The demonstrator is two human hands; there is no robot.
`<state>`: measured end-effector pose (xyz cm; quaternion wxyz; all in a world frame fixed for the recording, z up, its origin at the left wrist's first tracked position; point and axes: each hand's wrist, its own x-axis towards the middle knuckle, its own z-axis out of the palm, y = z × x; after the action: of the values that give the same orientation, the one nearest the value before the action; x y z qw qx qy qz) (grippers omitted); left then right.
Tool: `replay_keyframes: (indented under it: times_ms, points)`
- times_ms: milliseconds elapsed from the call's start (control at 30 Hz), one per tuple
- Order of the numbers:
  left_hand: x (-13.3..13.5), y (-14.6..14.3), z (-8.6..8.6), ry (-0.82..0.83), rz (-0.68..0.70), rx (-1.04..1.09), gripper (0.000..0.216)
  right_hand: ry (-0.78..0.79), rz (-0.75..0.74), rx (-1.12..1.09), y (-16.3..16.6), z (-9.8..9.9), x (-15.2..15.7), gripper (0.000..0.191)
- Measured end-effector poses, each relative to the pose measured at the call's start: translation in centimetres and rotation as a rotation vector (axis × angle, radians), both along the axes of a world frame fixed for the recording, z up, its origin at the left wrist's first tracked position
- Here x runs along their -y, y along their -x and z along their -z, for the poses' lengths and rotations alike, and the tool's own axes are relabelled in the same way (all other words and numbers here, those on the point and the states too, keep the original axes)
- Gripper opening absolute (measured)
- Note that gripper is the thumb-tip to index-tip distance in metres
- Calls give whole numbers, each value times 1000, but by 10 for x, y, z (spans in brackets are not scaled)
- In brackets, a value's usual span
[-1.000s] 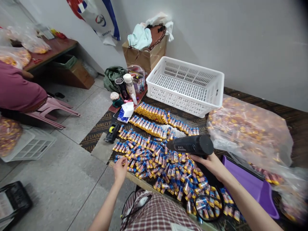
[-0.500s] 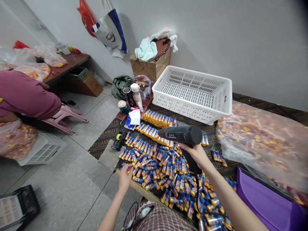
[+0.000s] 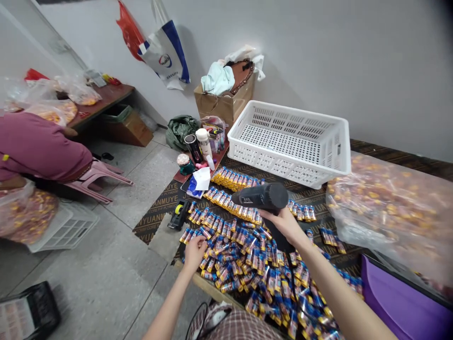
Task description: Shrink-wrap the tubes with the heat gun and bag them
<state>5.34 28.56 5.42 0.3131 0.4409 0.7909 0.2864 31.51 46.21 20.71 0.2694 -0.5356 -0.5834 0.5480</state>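
My right hand (image 3: 288, 226) grips a black hair dryer (image 3: 262, 197) by its handle, with its barrel pointing left above the table. Its cord runs down over the small blue-capped tubes (image 3: 244, 250), which have yellow ends and lie in a loose heap. My left hand (image 3: 194, 252) is at the heap's left edge, thumb and fingers pinched together beside the tubes; what is between the fingertips, if anything, is hidden. Behind the dryer, a neat row of tubes (image 3: 233, 179) stands packed side by side, with another row (image 3: 226, 200) in front of it.
A white plastic crate (image 3: 276, 160) stands at the back, beside a bag of yellow and pink pieces (image 3: 389, 203). A purple bin (image 3: 399, 297) is at the right. A tape dispenser (image 3: 179, 215) and bottles (image 3: 203, 141) stand left. A co-worker (image 3: 42, 146) sits far left.
My left hand has moved slightly up and right along the heap's edge. The hair dryer has shifted a little left, uncovering more tubes behind it. The whole view has shifted slightly.
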Motion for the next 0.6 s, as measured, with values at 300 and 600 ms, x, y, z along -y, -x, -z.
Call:
replay_keyframes:
  times_ms: [300, 600]
  points:
    - [-161, -72, -29, -16, 357, -265, 33, 29, 300, 191, -120, -5, 46, 55]
    - [-194, -141, -19, 223, 347, -519, 72, 120, 403, 14, -114, -4, 53, 53]
